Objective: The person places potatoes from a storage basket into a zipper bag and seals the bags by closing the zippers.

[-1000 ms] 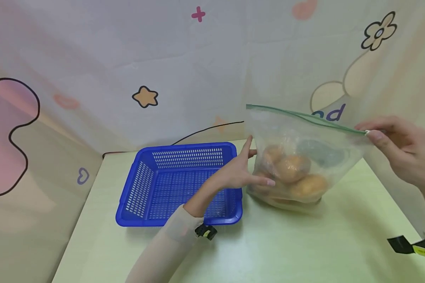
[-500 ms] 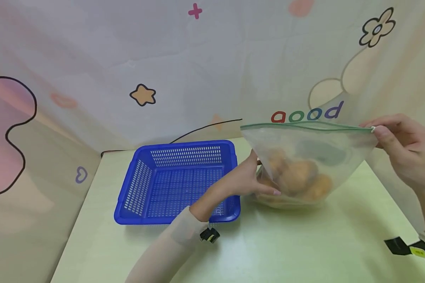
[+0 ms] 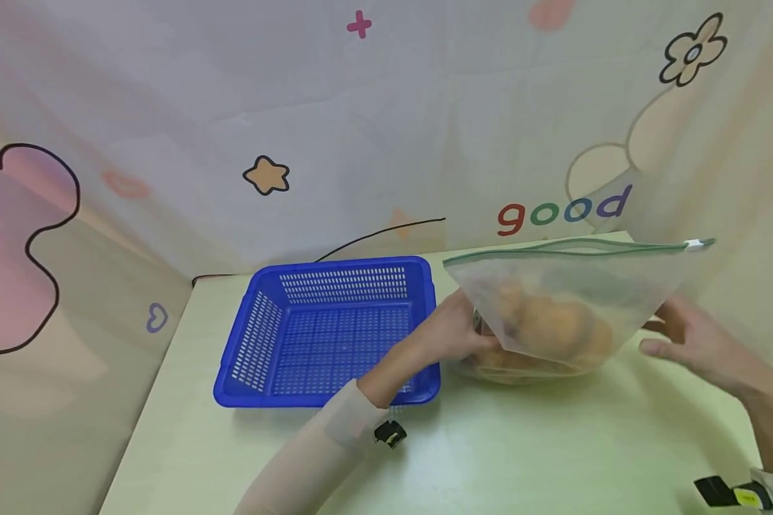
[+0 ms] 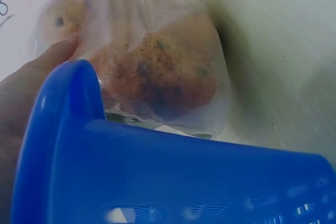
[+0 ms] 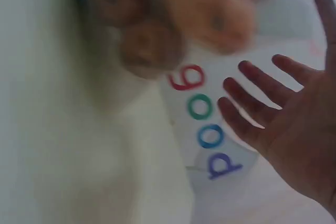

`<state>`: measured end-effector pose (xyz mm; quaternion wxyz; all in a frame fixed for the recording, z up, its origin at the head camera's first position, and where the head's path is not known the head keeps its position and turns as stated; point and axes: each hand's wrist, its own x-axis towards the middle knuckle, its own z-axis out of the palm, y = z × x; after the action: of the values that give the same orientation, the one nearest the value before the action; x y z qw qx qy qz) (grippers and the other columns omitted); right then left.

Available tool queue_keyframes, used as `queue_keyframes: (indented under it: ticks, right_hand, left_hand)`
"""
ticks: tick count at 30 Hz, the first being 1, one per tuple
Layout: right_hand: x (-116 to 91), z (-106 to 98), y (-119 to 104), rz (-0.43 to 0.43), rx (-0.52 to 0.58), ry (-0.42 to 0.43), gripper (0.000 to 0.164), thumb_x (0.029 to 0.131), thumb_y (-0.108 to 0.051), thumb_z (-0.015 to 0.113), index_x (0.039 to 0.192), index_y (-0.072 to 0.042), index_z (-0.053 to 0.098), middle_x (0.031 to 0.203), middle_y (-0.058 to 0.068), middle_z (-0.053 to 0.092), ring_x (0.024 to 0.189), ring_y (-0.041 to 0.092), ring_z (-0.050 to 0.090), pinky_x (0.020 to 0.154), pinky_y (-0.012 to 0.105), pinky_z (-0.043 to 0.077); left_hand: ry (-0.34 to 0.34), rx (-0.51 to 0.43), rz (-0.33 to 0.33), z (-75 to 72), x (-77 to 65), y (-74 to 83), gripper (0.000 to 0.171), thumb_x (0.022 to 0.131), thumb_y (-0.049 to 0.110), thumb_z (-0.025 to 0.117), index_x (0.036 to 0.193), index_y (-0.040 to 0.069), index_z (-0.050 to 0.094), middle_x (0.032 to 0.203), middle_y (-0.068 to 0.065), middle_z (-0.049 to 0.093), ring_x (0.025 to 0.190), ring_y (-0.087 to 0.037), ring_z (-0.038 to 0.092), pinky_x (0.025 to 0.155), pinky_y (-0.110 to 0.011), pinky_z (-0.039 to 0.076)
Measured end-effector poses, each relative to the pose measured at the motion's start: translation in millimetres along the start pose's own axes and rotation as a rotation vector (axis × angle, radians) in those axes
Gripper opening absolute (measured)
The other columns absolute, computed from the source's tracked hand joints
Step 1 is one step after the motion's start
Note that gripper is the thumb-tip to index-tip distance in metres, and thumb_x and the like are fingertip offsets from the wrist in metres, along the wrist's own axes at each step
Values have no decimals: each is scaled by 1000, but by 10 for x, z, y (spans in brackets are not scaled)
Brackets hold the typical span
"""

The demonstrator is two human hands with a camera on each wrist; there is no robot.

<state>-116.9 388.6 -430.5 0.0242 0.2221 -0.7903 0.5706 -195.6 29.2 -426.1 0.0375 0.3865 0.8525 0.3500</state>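
A frosted zip bag with a green seal stands on the table, bulging with several round, brownish-orange, spotted pieces that look like potatoes. My left hand grips the bag's lower left side, thumb in front and the other fingers hidden behind it. In the left wrist view my thumb lies against the plastic. My right hand is at the bag's lower right side, below the white slider. Its fingers are spread and hold nothing in the right wrist view. The seal's middle bows slightly apart.
A blue plastic basket with slotted walls sits left of the bag, its right rim beneath my left wrist. Pale green table extends in front. A patterned curtain hangs behind and along both sides.
My right hand has let go of the bag's right top corner and dropped down beside the bag. The bag's top has sunk and leans toward me. My left hand stays at its side.
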Motion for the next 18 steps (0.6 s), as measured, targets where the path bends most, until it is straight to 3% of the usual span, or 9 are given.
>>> queue_keyframes:
  ticks: [2, 4, 7, 12, 18]
  right_hand:
    - [-62, 157, 63, 57, -152, -57, 97, 88, 6, 78, 168, -17, 26, 160, -9, 41, 134, -2, 47, 98, 8, 42]
    - [-55, 315, 107, 85, -177, -45, 101, 85, 5, 81, 167, -20, 28, 160, -5, 41, 135, 0, 47, 98, 8, 42]
    - [-14, 473, 141, 97, -171, 39, 95, 87, 2, 82, 165, -24, 34, 156, -3, 46, 129, 6, 52, 97, 9, 44]
    - [28, 477, 93, 102, -145, 130, 68, 96, 4, 71, 155, -17, 45, 134, -3, 60, 109, 10, 63, 85, 17, 54]
    - [74, 233, -63, 196, -139, 85, 21, 110, -9, 55, 129, -17, 58, 91, -3, 61, 80, 14, 58, 69, 28, 53]
  left_hand:
    - [7, -18, -20, 6, 4, -4, 81, 87, 29, 84, 152, 11, 40, 150, -9, 54, 135, -14, 52, 114, -27, 42]
    - [30, -45, -45, 6, 3, 1, 79, 87, 29, 83, 152, 12, 41, 149, -7, 54, 133, -14, 53, 112, -29, 44]
    - [65, -84, -86, 12, 2, 26, 70, 90, 28, 83, 148, 14, 45, 141, -4, 58, 120, -14, 59, 99, -26, 51]
    - [98, -196, -219, 40, 5, 108, 70, 93, 38, 80, 148, 13, 44, 123, -6, 67, 95, -12, 67, 72, -23, 56]
    - [105, -322, -443, 108, -8, 293, 87, 94, 67, 69, 157, 13, 40, 121, -9, 70, 100, -15, 69, 76, -30, 58]
